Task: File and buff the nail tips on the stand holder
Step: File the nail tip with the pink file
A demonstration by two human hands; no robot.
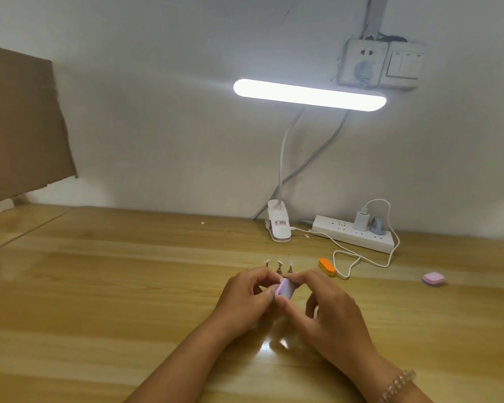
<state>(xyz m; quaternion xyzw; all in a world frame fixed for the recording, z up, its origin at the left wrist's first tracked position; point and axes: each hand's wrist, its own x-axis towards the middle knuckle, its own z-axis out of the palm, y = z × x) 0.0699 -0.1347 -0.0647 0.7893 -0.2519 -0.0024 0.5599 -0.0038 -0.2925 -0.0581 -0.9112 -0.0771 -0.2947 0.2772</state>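
Observation:
Both hands meet over the middle of the wooden desk point(99, 286). My right hand point(329, 312) pinches a small lilac buffer block point(285, 287) between thumb and fingers. My left hand point(248, 295) has its fingers curled against the block's left side; what they hold is hidden behind it. Just beyond the hands, three nail tips on small stand holders point(279, 266) stand upright in a row. The hands hide whatever lies between them and the row.
An orange buffer block point(327, 267) lies right of the stands, a pink block point(433, 278) farther right. A clip lamp point(278, 225), a white power strip point(354, 232) and a looping charger cable point(361, 257) sit at the back. Cardboard point(21, 123) leans at the far left.

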